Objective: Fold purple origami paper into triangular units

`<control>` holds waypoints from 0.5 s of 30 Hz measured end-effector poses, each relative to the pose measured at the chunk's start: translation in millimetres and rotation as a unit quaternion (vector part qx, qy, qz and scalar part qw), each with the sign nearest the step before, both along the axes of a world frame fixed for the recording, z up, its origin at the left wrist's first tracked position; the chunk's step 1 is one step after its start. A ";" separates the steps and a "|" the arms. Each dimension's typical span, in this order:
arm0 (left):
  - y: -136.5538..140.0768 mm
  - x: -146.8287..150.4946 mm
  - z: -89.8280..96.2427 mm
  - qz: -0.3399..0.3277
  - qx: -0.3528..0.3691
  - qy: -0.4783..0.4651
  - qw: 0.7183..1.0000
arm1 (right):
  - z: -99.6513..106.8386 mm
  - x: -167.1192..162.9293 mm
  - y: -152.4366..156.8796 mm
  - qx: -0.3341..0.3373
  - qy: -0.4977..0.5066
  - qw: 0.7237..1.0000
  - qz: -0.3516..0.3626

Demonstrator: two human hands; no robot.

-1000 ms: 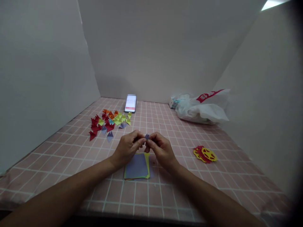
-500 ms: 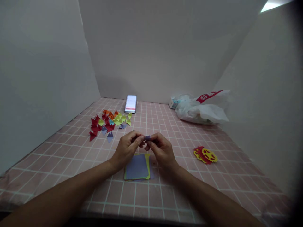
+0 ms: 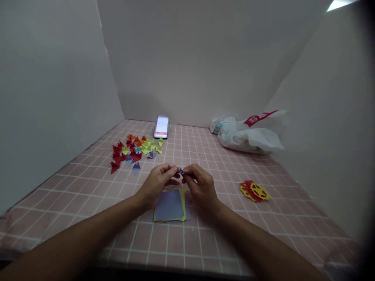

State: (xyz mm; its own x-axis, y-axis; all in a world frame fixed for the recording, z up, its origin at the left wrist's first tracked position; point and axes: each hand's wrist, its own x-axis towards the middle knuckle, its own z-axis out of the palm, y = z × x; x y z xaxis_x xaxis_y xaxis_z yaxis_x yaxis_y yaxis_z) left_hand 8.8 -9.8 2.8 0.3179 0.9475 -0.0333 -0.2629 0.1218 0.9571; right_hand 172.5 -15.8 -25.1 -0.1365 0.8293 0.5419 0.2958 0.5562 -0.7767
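Observation:
My left hand (image 3: 158, 182) and my right hand (image 3: 199, 183) meet above the table's middle, fingertips pinched together on a small purple folded paper piece (image 3: 181, 171). Most of the piece is hidden by my fingers. Just below my hands lies a small stack of square paper sheets (image 3: 170, 206), purple on top with yellow-green showing at its right edge. A pile of several folded paper triangles (image 3: 133, 152) in red, orange, yellow-green and purple lies to the far left of my hands.
A pink checked cloth (image 3: 228, 234) covers the table. A phone (image 3: 161, 127) lies at the back, a white plastic bag (image 3: 249, 134) at the back right. A red and yellow paper cut-out (image 3: 254, 191) lies on the right. Grey walls enclose three sides.
The purple piece has sunk between my fingertips: its point stuck up a second ago and now only a sliver shows. My hands have stayed in place.

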 end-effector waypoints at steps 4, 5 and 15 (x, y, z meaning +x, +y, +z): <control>1.1 0.0 -0.9 -0.015 -0.035 -0.036 0.999 | 1.5 -0.1 0.9 0.006 -0.004 1.000 -0.003; 1.5 -0.1 -1.6 -0.019 -0.037 -0.040 0.998 | 1.6 -0.1 1.2 0.007 -0.005 1.000 -0.003; 4.8 -1.9 -8.2 -0.017 -0.025 0.003 1.000 | 3.3 0.3 1.6 0.001 -0.014 1.000 0.003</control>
State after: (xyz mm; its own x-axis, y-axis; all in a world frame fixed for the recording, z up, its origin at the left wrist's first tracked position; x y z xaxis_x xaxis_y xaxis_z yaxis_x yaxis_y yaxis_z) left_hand 6.9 -5.0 -5.4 0.3491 0.9334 -0.0831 -0.2513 0.1787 0.9513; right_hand 172.9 -14.2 -21.7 -0.1573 0.8277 0.5387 0.3143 0.5591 -0.7672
